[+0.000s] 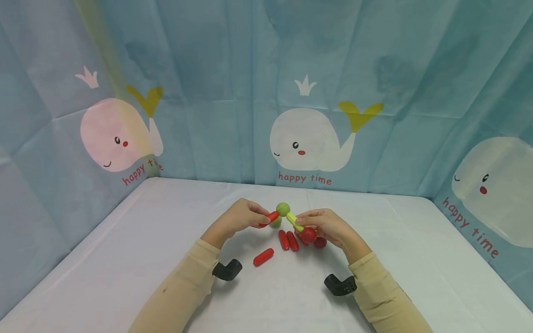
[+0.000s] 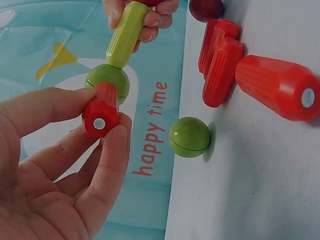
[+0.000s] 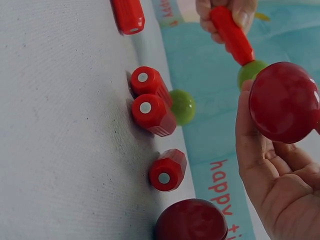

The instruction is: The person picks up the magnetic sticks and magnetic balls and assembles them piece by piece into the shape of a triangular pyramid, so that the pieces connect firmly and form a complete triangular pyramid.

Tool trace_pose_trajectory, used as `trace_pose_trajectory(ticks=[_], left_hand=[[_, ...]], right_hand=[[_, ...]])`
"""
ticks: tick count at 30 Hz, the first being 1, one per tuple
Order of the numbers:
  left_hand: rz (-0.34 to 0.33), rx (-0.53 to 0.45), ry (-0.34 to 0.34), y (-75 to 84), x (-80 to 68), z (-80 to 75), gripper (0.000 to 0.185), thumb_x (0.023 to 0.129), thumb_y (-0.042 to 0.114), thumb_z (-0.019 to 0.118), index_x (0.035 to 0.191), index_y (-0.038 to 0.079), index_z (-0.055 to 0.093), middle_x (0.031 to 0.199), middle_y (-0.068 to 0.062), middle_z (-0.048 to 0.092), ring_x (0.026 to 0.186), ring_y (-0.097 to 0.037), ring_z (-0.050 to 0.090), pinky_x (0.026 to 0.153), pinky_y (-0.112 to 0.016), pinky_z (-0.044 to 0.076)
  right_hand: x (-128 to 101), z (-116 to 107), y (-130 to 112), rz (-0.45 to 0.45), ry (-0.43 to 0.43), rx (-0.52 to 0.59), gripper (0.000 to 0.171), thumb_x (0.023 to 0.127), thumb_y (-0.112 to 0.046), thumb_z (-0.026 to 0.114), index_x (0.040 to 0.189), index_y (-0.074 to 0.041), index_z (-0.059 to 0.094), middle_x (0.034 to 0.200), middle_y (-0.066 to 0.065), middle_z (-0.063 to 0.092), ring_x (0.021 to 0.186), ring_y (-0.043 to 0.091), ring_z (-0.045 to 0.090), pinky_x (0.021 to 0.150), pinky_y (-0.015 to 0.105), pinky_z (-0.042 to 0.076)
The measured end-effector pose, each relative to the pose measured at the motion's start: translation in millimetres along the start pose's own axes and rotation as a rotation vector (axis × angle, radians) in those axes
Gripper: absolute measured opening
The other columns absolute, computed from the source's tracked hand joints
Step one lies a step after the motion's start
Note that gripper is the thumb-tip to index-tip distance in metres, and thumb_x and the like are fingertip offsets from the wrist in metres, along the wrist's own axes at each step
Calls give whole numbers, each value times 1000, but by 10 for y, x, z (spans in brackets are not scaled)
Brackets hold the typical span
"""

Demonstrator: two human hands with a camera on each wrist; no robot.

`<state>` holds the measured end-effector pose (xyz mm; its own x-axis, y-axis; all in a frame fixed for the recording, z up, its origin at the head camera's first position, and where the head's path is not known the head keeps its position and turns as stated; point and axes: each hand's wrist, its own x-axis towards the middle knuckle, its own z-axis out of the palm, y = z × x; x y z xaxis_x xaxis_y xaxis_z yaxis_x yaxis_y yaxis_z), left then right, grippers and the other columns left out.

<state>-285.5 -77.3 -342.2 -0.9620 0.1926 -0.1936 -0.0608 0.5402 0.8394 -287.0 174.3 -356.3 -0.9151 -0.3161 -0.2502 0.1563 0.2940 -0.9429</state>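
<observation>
My left hand [image 1: 245,216] pinches a red ridged rod [image 2: 101,110] between thumb and fingertips. The rod's far end meets a green ball [image 1: 283,209]; a pale metal disc shows on its near end. My right hand [image 1: 326,225] grips a yellow-green rod [image 2: 127,35], which joins that same green ball at one end. A red ball [image 3: 284,102] sits at the rod's other end, close to the right fingers. All these joined pieces are held above the table. At the right wrist view's edge, a bit of red beside the red ball is cut off.
On the white table [image 1: 395,259] lie several red rods [image 1: 263,257], some side by side below the hands. A second green ball [image 2: 190,137] and another red ball [image 3: 191,221] lie near them. Behind hangs a blue curtain [image 1: 208,138] with printed whales.
</observation>
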Motion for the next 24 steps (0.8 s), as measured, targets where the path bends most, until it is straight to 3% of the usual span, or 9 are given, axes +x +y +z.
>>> trace_pose_trajectory(ticks=[11,24], left_hand=[[-36,-17,-11,15,-11,-20,23,89,24,71,109,13,76,97,-2,76,92,-19,67,96,-51,48],[-21,-35,-38,-26,18,-64,25,89,25,71,110,12,76,98,-3,76,90,-19,69,98,-52,47]], right_hand=[[-6,3,0,-2,-2,6,42,93,-24,68,125,3,65,95,1,73,88,12,68,80,22,57],[-7,4,-1,8,-20,11,39,92,-24,68,121,3,66,94,1,72,86,12,68,78,22,57]])
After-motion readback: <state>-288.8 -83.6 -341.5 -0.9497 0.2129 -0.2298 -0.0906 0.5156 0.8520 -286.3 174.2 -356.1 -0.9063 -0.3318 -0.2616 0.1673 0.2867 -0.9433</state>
